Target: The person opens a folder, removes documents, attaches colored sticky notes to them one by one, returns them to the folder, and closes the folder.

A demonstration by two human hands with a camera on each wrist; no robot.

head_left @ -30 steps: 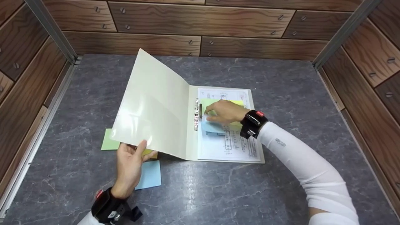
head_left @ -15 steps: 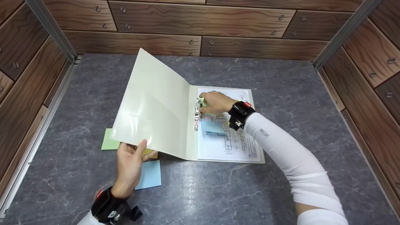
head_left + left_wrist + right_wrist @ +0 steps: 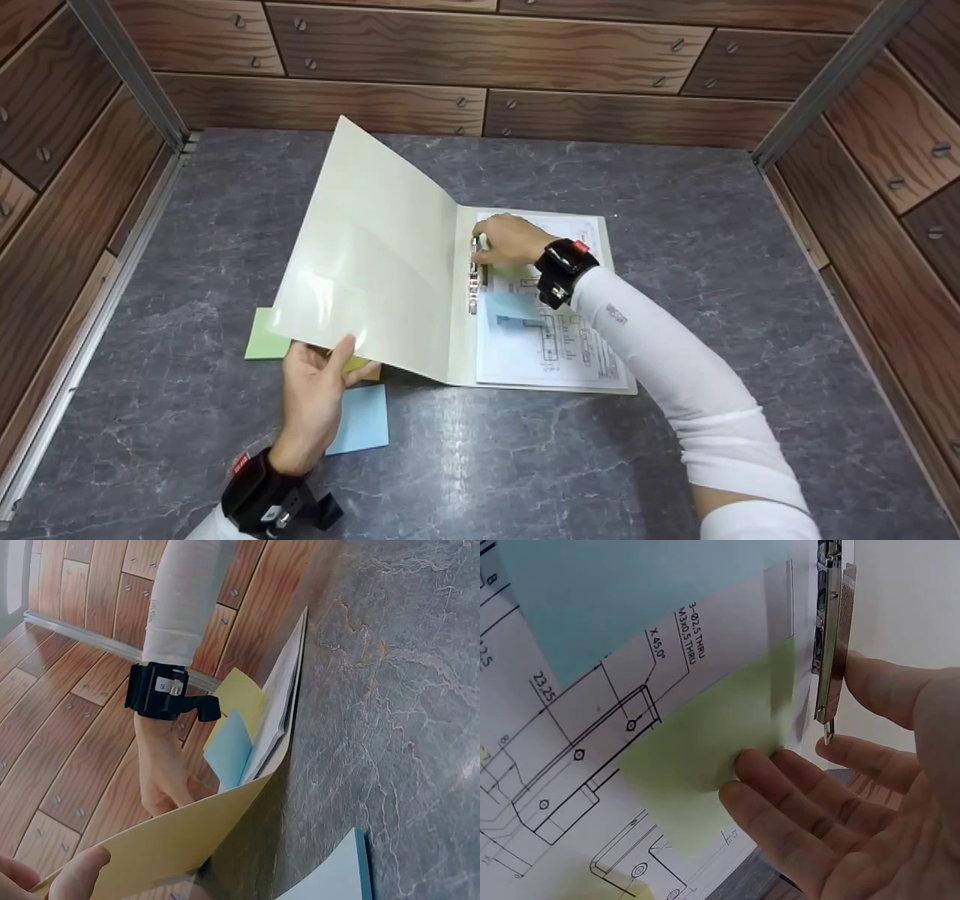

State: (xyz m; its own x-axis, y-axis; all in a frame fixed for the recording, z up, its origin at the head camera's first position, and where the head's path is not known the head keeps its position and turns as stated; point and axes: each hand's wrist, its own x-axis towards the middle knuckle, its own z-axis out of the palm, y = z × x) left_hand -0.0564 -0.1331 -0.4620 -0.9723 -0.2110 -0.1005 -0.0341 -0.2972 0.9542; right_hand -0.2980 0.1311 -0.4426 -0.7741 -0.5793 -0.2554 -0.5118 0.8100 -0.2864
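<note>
A pale folder stands with its cover raised. My left hand grips the cover's lower corner, thumb on the inner face. Inside lie printed drawing sheets with a blue sticky note, a green sticky note and a yellow sticky note. My right hand is at the metal clip by the spine. Its thumb and index finger pinch the clip's end in the right wrist view, while the other fingers reach out over the green note.
Left of the folder, a green pad and a yellow pad lie partly hidden under the cover and hand. A blue pad lies nearer on the grey marbled table. Wood-patterned walls enclose the table.
My right hand has moved from over the sticky notes up and left to the clip, uncovering the blue note. The left hand keeps holding the cover in the same place.
</note>
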